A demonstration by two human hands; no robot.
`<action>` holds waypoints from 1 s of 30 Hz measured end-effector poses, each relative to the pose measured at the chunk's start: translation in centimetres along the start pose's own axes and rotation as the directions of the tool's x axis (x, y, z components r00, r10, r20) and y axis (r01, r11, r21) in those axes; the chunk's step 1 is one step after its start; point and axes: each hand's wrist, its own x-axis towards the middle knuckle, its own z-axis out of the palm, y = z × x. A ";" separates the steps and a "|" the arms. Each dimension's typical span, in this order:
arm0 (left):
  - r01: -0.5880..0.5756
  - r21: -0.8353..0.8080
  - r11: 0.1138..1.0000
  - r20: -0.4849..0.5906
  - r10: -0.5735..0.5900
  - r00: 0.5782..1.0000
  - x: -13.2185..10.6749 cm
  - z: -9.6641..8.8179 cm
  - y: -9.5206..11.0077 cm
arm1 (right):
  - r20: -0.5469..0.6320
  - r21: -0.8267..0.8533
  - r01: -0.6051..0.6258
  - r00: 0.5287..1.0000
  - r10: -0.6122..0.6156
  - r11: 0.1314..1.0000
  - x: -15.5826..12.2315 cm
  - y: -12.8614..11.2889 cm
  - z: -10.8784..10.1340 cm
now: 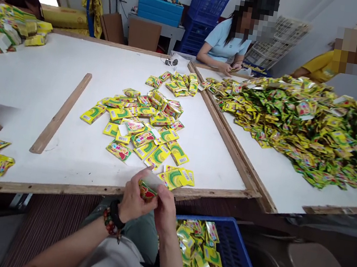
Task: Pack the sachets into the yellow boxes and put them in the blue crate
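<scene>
While both hands (134, 201) pinch a printed sachet (147, 191) | fingers (160, 192) hide its edge

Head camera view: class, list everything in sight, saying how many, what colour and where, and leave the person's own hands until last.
Loose sachets: dozens, yellow-green, mid-table.
Sachet heap: too many to count, yellow-green, right-hand table.
Wooden strip: one, brown, left of the sachets.
Near crate: one, blue, below the table edge, holding sachets.
Crate stack: one stack, blue, far wall.
Co-workers: three, beyond the tables.
Held sachet: one, red and yellow, between the hands.
Left hand: one, gripping it, beaded bracelet on the wrist.
Right hand: one, gripping it.
</scene>
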 end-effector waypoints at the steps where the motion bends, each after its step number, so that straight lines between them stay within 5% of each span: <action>1: -0.072 -0.023 0.997 0.010 0.072 0.997 -0.1 0.1 -0.1 | -0.015 0.021 -0.022 1.000 0.022 1.000 0.1 -0.7 0.3; 4: -0.135 -0.042 0.990 0.053 0.137 0.989 0.1 0.0 -0.3 | -0.030 0.020 0.000 1.000 0.000 1.000 0.3 -2.2 0.9; 7: -0.055 -0.024 0.998 0.066 0.056 0.996 0.5 -0.2 -0.1 | 0.086 -0.211 0.169 0.984 -0.154 0.963 -0.3 -2.8 0.9; 10: 0.037 -0.013 0.999 0.222 -0.033 0.975 0.7 -0.5 -0.1 | 0.127 -0.435 0.324 0.946 -0.300 0.840 -0.9 -2.9 0.9; 14: 0.089 0.031 0.996 0.291 -0.094 0.952 0.8 -0.6 -0.3 | -0.012 -0.519 0.242 0.957 -0.290 0.820 -0.8 -2.9 1.1; 21: 0.063 0.091 0.994 0.247 -0.084 0.965 0.9 -0.2 -0.1 | 0.031 -0.388 0.173 0.984 -0.175 0.905 0.1 -3.6 0.8; 24: 0.047 0.102 0.994 0.226 -0.069 0.972 0.8 -0.2 -0.2 | 0.101 -0.505 0.268 0.962 -0.252 0.820 -0.3 -3.4 0.8; 30: 0.022 0.062 0.998 0.203 -0.034 0.979 0.4 -0.6 -0.5 | 0.320 -0.606 0.562 0.820 -0.474 0.563 -1.3 -2.5 1.0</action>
